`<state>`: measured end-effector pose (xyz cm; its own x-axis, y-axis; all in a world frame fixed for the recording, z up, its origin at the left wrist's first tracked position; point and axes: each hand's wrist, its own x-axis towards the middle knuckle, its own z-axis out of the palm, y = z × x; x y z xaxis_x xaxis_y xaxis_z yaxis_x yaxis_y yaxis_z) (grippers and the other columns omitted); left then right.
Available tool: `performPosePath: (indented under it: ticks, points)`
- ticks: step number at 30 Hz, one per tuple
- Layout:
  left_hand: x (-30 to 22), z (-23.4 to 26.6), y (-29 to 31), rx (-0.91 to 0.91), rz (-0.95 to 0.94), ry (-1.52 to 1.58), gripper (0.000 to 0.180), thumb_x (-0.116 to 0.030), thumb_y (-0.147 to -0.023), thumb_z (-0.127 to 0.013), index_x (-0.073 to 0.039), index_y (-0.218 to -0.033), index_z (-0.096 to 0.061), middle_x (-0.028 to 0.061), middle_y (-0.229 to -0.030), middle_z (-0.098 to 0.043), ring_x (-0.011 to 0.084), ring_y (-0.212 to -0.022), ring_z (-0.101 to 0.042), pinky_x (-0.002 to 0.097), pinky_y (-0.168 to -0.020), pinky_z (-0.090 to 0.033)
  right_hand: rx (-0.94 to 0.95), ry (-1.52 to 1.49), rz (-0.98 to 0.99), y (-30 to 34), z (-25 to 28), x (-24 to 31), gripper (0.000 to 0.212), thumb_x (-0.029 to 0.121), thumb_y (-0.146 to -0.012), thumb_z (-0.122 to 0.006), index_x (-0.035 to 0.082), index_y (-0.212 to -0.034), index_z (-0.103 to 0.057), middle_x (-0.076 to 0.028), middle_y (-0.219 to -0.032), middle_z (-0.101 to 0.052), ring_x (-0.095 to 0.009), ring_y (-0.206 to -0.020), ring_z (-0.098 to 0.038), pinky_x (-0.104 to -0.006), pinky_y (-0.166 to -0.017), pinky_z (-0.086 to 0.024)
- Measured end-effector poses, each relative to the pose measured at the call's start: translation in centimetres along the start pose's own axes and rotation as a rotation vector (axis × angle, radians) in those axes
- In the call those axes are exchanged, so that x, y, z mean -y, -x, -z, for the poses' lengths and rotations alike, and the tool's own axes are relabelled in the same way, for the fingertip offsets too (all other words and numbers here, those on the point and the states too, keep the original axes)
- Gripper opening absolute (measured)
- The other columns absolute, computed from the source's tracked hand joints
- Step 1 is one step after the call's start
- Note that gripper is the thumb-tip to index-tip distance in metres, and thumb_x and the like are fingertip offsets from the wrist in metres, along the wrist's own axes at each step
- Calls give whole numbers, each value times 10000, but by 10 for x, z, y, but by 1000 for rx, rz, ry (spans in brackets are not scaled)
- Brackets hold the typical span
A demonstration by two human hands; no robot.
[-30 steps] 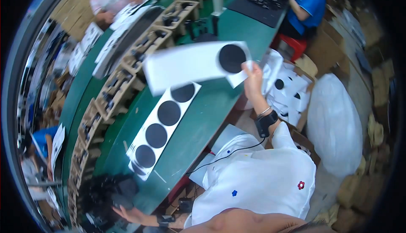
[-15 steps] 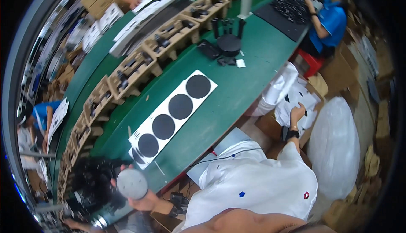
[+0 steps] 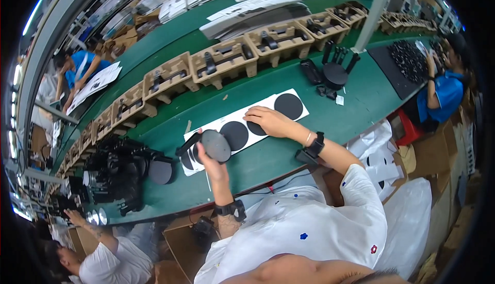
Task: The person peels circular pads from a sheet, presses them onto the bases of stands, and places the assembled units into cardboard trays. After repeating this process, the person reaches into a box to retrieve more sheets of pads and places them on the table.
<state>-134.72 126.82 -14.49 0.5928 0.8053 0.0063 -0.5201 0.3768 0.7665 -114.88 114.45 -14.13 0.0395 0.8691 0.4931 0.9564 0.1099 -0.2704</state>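
My left hand (image 3: pixel 215 169) grips a round dark-grey base (image 3: pixel 216 146) from below, its flat face turned up. A short black arm (image 3: pixel 188 143) sticks out on the base's left; how the two join is unclear. This base hangs over the left end of a long white sheet (image 3: pixel 264 104) bearing black round pads (image 3: pixel 288 106). My right hand (image 3: pixel 273 123) lies on the sheet's middle, fingers stretched to the left over one pad (image 3: pixel 254 128) and partly hiding it. No lifted pad shows between those fingers.
Black stands and parts (image 3: pixel 116 173) are heaped at left, near a co-worker's hand (image 3: pixel 76 217). Cardboard trays (image 3: pixel 223 65) with black parts line the green table (image 3: pixel 268 163). An upright black stand (image 3: pixel 335 75) and a metal post (image 3: pixel 372 15) are farther right, before a blue-shirted co-worker (image 3: pixel 446 93).
My right hand has come from the white scraps at right onto the sheet. My left hand has carried the base from beside the black heap to the sheet's left end. The view has turned.
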Motion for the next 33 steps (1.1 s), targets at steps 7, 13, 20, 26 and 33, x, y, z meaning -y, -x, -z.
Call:
performPosePath:
  ticks: [7,13,20,26,33]
  points:
    - [23,18,-9,-225,49,4,442,-419,-976,-334,-129,-1296,-427,41,-1138,-544,183,-1059,-527,330,-917,-410,82,37,119,-15,-33,-19,275,-11,-715,-532,10,-987,-558,-115,-995,-561,-280,-962,-541,-355,-843,-462]
    - [12,23,-9,-228,58,37,445,-415,-978,-314,-127,-1301,-419,50,-1146,-537,204,-1069,-521,361,-922,-417,-55,-79,127,-22,-25,-7,164,-19,-714,-507,5,-876,-499,-126,-891,-520,-307,-859,-525,-371,-756,-472]
    - [5,31,-11,-190,39,76,463,-419,-973,-285,-127,-1316,-392,87,-1160,-532,256,-1088,-520,406,-947,-416,-861,-953,-320,-12,-27,-59,176,-58,-676,-459,52,-812,-441,-70,-844,-479,-202,-774,-492,-280,-726,-415]
    - [-31,17,5,161,139,242,581,-485,-949,-245,-88,-1363,-336,139,-1259,-486,280,-1185,-466,398,-1005,-369,-796,-1145,-334,-9,-1,-9,168,-36,-796,-556,74,-828,-432,-4,-806,-436,-119,-774,-490,-253,-716,-432]
    - [-58,-24,37,146,53,170,664,-528,-921,-222,-44,-1362,-325,185,-1300,-471,299,-1199,-463,400,-1014,-362,-518,-1550,-513,-19,25,127,138,87,-884,-585,55,-831,-462,-41,-783,-573,-115,-650,-605,-246,-525,-546]
